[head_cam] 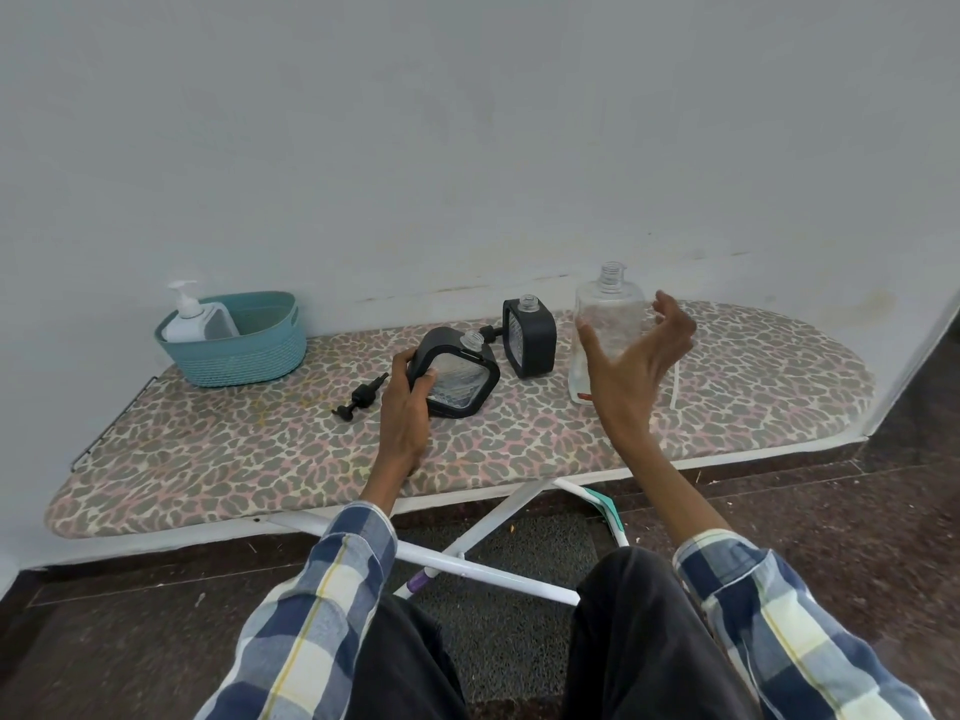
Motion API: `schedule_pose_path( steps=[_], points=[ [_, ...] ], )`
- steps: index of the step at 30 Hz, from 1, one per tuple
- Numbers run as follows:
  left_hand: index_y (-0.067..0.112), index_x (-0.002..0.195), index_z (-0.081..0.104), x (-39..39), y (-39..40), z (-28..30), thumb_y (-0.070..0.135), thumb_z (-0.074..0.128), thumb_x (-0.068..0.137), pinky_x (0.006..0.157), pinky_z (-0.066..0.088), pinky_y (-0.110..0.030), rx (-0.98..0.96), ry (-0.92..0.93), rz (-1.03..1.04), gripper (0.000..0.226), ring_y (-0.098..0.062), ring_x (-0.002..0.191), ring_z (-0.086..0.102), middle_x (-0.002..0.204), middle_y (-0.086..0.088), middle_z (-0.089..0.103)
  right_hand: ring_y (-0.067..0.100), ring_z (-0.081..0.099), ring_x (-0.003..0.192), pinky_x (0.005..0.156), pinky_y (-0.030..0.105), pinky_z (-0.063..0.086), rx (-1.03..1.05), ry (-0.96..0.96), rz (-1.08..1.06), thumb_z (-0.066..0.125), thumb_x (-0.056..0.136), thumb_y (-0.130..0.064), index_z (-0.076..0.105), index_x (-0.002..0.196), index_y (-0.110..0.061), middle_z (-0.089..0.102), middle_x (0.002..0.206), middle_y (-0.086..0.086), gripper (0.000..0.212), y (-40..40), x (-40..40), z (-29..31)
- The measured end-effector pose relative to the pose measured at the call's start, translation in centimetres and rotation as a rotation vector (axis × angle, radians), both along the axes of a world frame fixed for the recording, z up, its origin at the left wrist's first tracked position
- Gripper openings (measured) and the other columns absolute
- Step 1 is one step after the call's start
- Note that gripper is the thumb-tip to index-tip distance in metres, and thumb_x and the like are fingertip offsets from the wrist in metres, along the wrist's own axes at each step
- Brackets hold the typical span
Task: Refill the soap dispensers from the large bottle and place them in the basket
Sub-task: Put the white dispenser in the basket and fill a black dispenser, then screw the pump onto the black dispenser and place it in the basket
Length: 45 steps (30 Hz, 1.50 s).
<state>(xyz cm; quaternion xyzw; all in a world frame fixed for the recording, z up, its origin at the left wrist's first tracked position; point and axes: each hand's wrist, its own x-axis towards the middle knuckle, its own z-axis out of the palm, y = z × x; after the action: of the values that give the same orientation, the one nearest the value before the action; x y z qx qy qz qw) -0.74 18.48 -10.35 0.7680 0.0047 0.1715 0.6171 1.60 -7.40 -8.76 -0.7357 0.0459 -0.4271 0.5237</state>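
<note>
My left hand [402,407] grips a black-framed clear soap dispenser [460,379], tilted on the ironing board [208,459] with its neck uncapped. A second black-framed dispenser [530,337] stands upright behind it, also uncapped. The large clear bottle [608,309] stands open-necked at the right. My right hand [631,366] is in front of it with thumb and fingers spread to either side of the bottle; I cannot tell whether they touch it. A teal basket [249,356] at the far left holds a white pump dispenser [189,317].
A black pump head [361,397] lies on the board left of my left hand; another [488,332] lies between the two black dispensers. A thin white tube [675,389] lies right of the large bottle. The wall runs close behind the board.
</note>
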Motion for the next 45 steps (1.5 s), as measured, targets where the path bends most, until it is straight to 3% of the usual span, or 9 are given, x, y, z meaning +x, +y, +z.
schedule_pose_path(
  steps=[3,8,14,20,25,30,38,42,45],
  points=[
    [0.032,0.134,0.056,0.1,0.0,-0.1,0.042,0.051,0.101,0.102,0.054,-0.053,-0.004,-0.008,0.001,0.035,-0.018,0.114,0.069,0.127,0.008,0.072,0.026,0.038,0.146,0.131,0.03,-0.004,-0.076,-0.145,-0.049,0.072,0.1,-0.045,0.035,0.145,-0.021,0.04,0.145,0.008,0.063,1.8,-0.8,0.6],
    [0.025,0.131,0.059,0.2,-0.1,-0.2,0.041,0.05,0.1,0.103,0.053,-0.056,-0.028,-0.003,0.019,0.037,-0.021,0.114,0.067,0.126,0.003,0.07,0.013,0.05,0.112,0.098,0.027,0.048,-0.233,-0.126,0.222,0.076,0.098,-0.039,0.043,0.138,-0.014,0.045,0.128,0.0,0.058,6.0,-1.0,0.6],
    [0.029,0.131,0.062,0.8,0.1,-1.0,0.044,0.047,0.102,0.105,0.052,-0.053,-0.035,-0.022,0.042,0.036,-0.016,0.117,0.065,0.128,0.005,0.068,0.01,0.055,0.12,0.104,0.026,0.049,-0.135,0.207,0.576,0.086,0.083,-0.059,0.039,0.145,-0.021,0.052,0.13,-0.002,0.087,10.2,1.7,-0.5],
    [0.038,0.118,0.065,0.8,0.1,-0.9,0.037,0.046,0.103,0.098,0.048,-0.034,0.001,-0.071,0.073,0.024,-0.008,0.116,0.062,0.124,0.008,0.067,-0.015,0.06,0.102,0.087,0.007,0.05,-0.083,0.335,0.676,0.094,0.077,-0.05,0.051,0.128,-0.025,0.064,0.116,-0.018,0.071,11.7,2.5,-2.3],
    [0.023,0.125,0.067,1.1,0.5,-1.1,0.036,0.048,0.093,0.101,0.044,-0.034,0.241,-0.155,0.277,0.039,-0.014,0.116,0.054,0.12,0.007,0.055,0.007,0.069,0.113,0.099,0.032,0.058,-0.034,0.338,0.698,0.094,0.069,-0.062,0.057,0.134,-0.025,0.071,0.126,-0.009,0.083,11.2,2.9,-2.9],
    [0.021,0.121,0.066,1.3,2.6,-0.9,0.022,0.06,0.092,0.105,0.037,-0.044,0.407,-0.109,0.606,0.029,-0.02,0.124,0.05,0.127,0.001,0.055,0.01,0.067,0.108,0.094,0.027,0.055,-0.025,0.345,0.721,0.095,0.073,-0.05,0.053,0.129,-0.027,0.068,0.121,-0.008,0.074,11.3,2.6,-2.4],
    [0.026,0.125,0.068,1.7,9.5,-1.9,0.05,0.074,0.094,0.111,0.039,-0.052,0.739,0.264,0.45,0.04,-0.027,0.129,0.051,0.13,-0.002,0.061,0.016,0.063,0.115,0.096,0.031,0.051,-0.069,0.394,0.785,0.094,0.08,-0.033,0.046,0.142,-0.022,0.061,0.124,-0.007,0.079,11.1,2.6,-2.6],
    [0.03,0.116,0.072,1.4,10.1,-1.7,0.045,0.077,0.095,0.096,0.056,-0.042,0.525,0.13,0.438,0.026,-0.018,0.106,0.069,0.113,0.008,0.073,0.022,0.069,0.114,0.094,0.051,0.063,-0.099,0.432,0.802,0.095,0.079,-0.04,0.043,0.134,-0.037,0.066,0.126,-0.004,0.076,11.3,2.7,-2.7],
    [0.027,0.119,0.066,1.1,9.8,-0.4,0.026,0.074,0.102,0.069,0.057,-0.018,0.281,0.051,0.411,0.019,-0.009,0.083,0.071,0.109,0.005,0.072,0.021,0.068,0.119,0.1,0.048,0.06,-0.109,0.405,0.771,0.092,0.081,-0.04,0.046,0.134,-0.034,0.067,0.13,-0.003,0.071,11.3,2.8,-2.9]
  ],
)
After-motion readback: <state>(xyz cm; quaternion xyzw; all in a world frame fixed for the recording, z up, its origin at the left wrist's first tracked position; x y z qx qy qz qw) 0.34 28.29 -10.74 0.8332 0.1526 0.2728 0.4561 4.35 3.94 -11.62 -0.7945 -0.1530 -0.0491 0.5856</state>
